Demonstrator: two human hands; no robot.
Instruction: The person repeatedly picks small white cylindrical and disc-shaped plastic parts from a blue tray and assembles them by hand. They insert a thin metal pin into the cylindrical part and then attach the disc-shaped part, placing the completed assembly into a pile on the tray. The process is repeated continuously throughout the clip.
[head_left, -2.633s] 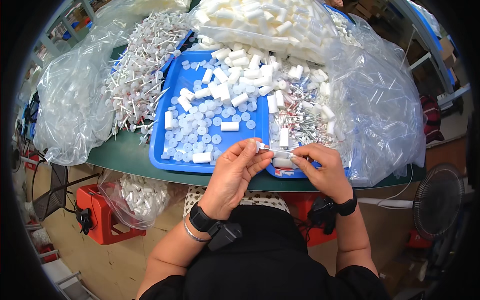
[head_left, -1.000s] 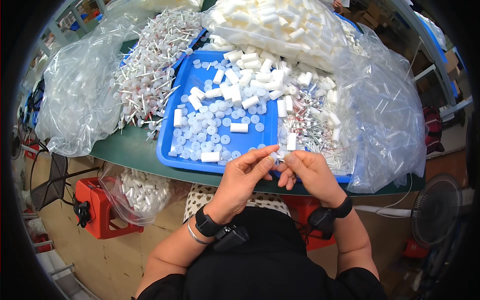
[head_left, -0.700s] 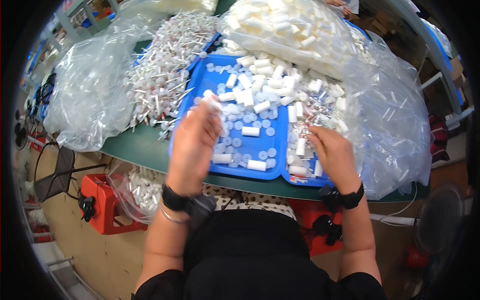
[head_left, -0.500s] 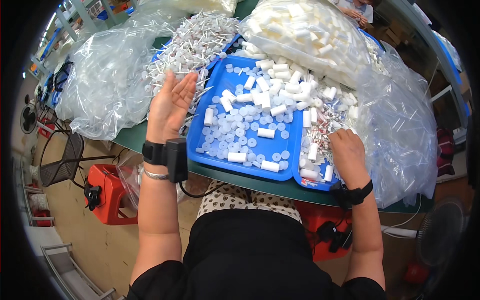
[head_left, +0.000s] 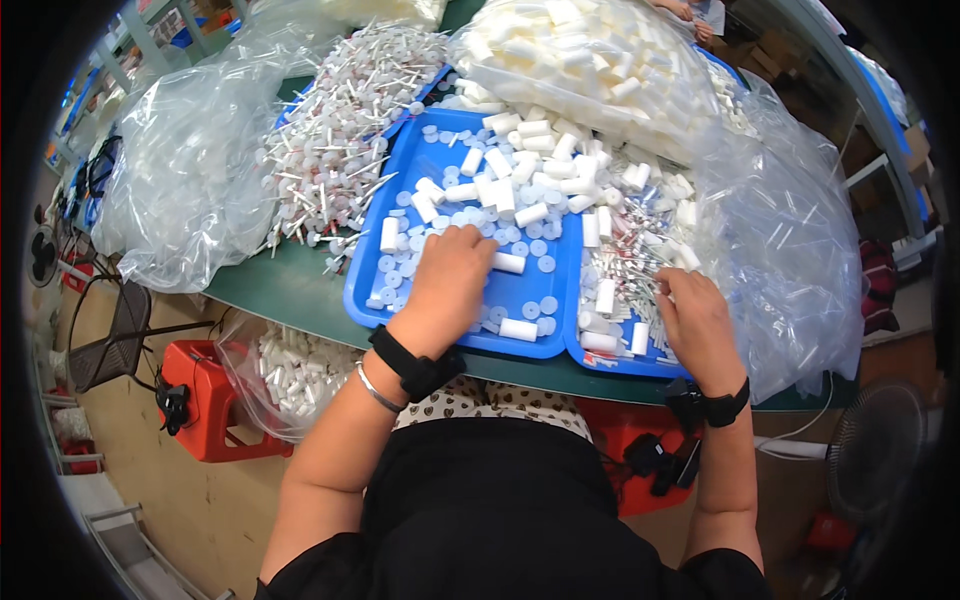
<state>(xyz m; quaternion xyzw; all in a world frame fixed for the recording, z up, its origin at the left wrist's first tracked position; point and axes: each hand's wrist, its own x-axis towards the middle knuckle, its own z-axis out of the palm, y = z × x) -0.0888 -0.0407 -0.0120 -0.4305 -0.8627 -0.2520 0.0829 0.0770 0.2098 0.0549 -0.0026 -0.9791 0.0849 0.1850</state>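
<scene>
Over the large blue tray (head_left: 530, 349), my left hand (head_left: 450, 280) reaches down with bent fingers among pale translucent discs (head_left: 547, 305). Its fingertips are hidden, and whatever they pinch does not show. White foam-like cylinders (head_left: 518, 330) lie scattered in the same tray. My right hand (head_left: 695, 325) is at the smaller blue tray (head_left: 620, 367) on the right, thumb and fingers drawn together beside thin metallic pins (head_left: 630, 262) with reddish parts. Anything between those fingers is too small to make out. To the left rises a heap of discs with white stems through them (head_left: 330, 130).
A big clear bag of white cylinders (head_left: 590, 75) rests behind the trays. Crumpled plastic bags flank them, one at left (head_left: 185, 190), one at right (head_left: 785, 250). Beside the green table (head_left: 265, 290) stands a red stool (head_left: 200, 400). Another person's hand (head_left: 680, 10) shows far off.
My left hand has moved from beside the stemmed heap, where it was raised palm up and spread, rightward and down into the large tray. My right hand has stayed by the pins.
</scene>
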